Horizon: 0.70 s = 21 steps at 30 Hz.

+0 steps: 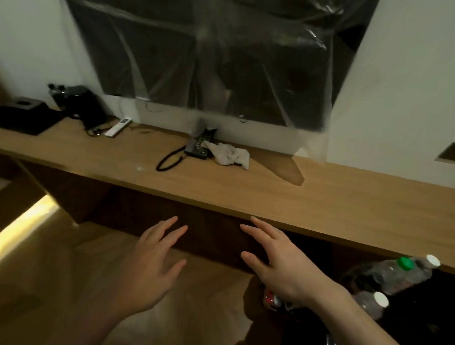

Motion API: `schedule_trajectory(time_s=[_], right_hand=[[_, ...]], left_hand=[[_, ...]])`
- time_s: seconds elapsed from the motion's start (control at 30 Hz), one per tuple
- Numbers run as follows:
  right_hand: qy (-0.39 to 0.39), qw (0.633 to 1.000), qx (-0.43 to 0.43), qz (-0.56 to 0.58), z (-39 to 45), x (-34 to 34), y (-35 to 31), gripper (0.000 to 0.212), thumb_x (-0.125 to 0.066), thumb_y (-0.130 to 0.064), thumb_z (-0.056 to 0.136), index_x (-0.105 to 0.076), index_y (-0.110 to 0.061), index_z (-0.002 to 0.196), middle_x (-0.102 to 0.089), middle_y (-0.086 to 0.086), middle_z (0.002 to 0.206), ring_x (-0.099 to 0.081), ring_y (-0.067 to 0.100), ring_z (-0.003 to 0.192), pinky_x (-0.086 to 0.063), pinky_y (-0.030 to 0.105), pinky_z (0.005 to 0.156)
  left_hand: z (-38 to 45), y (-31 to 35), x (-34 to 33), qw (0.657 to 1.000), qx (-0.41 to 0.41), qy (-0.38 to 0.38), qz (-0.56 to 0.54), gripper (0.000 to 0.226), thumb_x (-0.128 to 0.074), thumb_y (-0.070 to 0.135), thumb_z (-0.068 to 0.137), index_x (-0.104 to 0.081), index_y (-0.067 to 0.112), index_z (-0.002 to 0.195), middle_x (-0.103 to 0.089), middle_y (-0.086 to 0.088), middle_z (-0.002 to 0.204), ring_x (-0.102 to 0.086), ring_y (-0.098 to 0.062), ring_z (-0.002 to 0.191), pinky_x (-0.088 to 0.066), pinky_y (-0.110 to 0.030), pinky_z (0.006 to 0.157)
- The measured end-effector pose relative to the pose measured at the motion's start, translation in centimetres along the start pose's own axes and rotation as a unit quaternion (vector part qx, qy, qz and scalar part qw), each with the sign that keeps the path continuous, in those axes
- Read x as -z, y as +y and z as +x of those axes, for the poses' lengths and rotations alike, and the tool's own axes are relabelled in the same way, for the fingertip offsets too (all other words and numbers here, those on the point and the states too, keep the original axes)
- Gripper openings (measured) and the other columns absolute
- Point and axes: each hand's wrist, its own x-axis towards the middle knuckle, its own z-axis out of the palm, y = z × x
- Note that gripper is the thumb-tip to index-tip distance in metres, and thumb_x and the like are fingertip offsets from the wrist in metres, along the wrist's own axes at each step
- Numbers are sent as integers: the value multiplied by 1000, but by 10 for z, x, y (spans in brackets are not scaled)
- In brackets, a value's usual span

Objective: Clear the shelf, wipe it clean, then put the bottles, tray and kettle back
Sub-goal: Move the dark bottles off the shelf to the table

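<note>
while both my left hand (146,263) and right hand (282,263) hover spread and empty, cloth (231,154) lies at 12 o'clock on the shelf (273,191).

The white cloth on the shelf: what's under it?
The crumpled white cloth lies on the wooden shelf, its left end draped over the right end of the black telephone. That part of the telephone is covered; anything else beneath the cloth can't be seen.

Left hand (146,268) and right hand (282,263) outstretched, fingers spread.
</note>
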Motion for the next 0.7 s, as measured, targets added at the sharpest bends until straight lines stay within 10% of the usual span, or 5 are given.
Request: schedule_trajectory(time_s=[0.37,0.7], right_hand=[[-81,990,97,-62,102,-60,-127,68,-46,-66,98,-12,-55,156,11,-28,165,11,4,154,-10,42,129],[-163,979,108,-65,234,-73,-163,71,-45,-66,98,-8,-53,158,13,-28,165,11,8,155,-9,37,125]], left_hand=[[-65,-162,68,991,106,72,31,79,-39,70,89,-25,37,160,-13,15,168,-16,-10,154,-21,-33,122],[-12,-222,106,965,243,80,49,79,-42,70,95,-8,44,161,13,17,169,11,-16,157,-6,-41,129]])
